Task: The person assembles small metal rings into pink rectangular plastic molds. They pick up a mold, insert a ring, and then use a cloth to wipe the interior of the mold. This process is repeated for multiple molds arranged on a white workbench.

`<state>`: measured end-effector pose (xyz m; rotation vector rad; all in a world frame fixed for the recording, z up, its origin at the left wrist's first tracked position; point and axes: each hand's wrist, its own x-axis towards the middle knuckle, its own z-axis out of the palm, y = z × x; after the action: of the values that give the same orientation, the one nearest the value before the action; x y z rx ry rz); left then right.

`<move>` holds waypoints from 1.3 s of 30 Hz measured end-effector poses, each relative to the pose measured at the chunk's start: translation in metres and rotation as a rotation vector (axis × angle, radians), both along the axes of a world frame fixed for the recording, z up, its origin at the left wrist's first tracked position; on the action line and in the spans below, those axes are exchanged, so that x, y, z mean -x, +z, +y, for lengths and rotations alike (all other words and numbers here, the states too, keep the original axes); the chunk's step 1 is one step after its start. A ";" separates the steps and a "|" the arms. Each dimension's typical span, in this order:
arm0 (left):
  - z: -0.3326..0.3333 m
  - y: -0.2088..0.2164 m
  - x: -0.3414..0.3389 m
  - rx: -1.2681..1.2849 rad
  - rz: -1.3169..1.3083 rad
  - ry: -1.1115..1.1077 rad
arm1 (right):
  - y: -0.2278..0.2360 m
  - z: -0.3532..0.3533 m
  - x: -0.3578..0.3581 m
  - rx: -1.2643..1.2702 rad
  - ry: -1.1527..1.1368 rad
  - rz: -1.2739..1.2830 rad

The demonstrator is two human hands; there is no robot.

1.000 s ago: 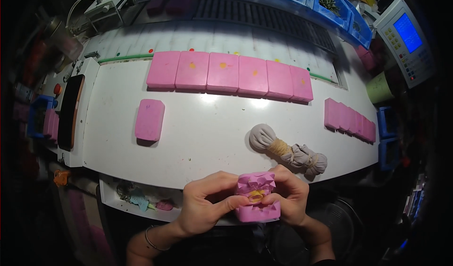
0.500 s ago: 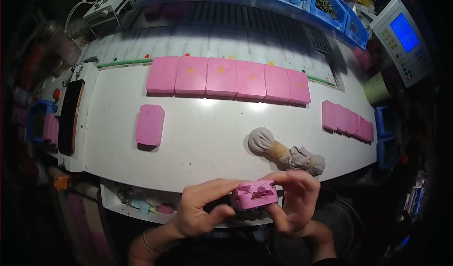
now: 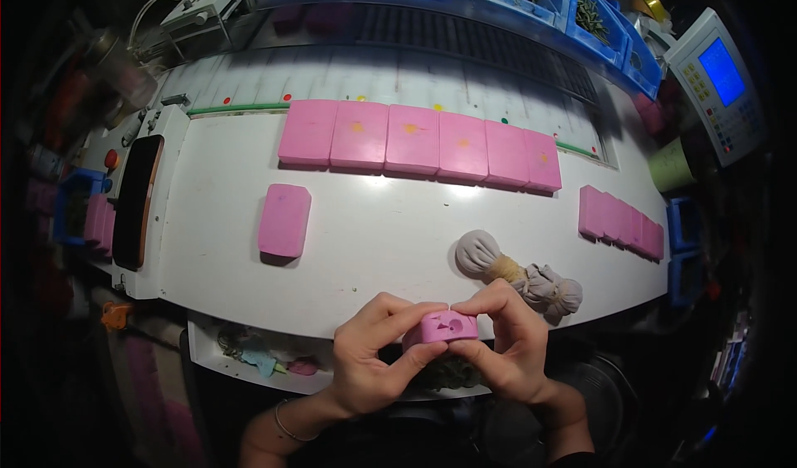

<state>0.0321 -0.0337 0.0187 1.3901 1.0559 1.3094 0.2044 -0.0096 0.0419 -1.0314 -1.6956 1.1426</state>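
Observation:
Near the table's front edge I hold a small pink rubber mold (image 3: 449, 327) between both hands. Its facing end shows a round hole and dark notches. My left hand (image 3: 369, 356) pinches it at the left with thumb and fingertips, and my right hand (image 3: 508, 343) grips it the same way at the right. The fingertips of the two hands nearly meet at its top edge. Just beyond my right hand lies a grey cloth bundle (image 3: 519, 274), bound with a tan band. A single pink block (image 3: 285, 220) lies farther left on the white table (image 3: 374, 244).
A row of pink blocks (image 3: 411, 140) lines the table's far side; a smaller row (image 3: 620, 221) lies right. Blue bins (image 3: 523, 7) hang above the back. A display unit (image 3: 721, 78) stands right, a dark phone-like slab (image 3: 138, 202) left. An open drawer (image 3: 216, 368) holds scraps.
The mold has turned in my hands, and the dark reddish piece in its opening no longer shows. My left thumb has closed onto it. The whole view has shifted slightly.

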 end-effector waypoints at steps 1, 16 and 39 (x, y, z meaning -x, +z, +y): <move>0.000 0.002 0.000 -0.021 0.059 0.024 | -0.001 0.001 0.002 0.009 -0.009 -0.006; 0.016 0.013 0.015 -0.001 0.019 0.066 | 0.011 0.016 0.036 -0.277 0.031 -0.224; 0.233 0.048 0.261 0.280 0.391 0.322 | -0.032 0.081 0.151 -0.515 0.176 -0.445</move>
<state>-0.2289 0.1994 0.0665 1.3254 1.7162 1.0739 0.0533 0.0713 0.0096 -0.8519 -2.3116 0.5368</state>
